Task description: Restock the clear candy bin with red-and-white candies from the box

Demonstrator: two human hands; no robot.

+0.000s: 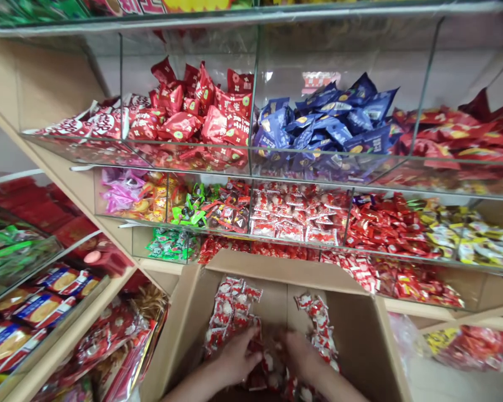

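Note:
An open cardboard box [360, 335] stands in front of me with red-and-white wrapped candies [230, 304] inside. They lie in a bank along the left side, a strip on the right [321, 329], and more at the bottom near my hands. My left hand [237, 354] is down in the box among the left-hand candies, thumb and forefinger apart, with no candy clearly held. Across a narrow gap, my right hand [302, 354] reaches in beside the right strip. Motion smears its fingers, so I cannot see whether they hold any candy.
Beyond the box, clear-fronted shelves hold red packets [184, 111], blue packets [327, 120] and similar red-and-white candies [297, 206]. Boxed biscuits [42, 304] fill a side rack at left. Bagged goods [109, 340] sit below it, and more bags [473, 349] lie at lower right.

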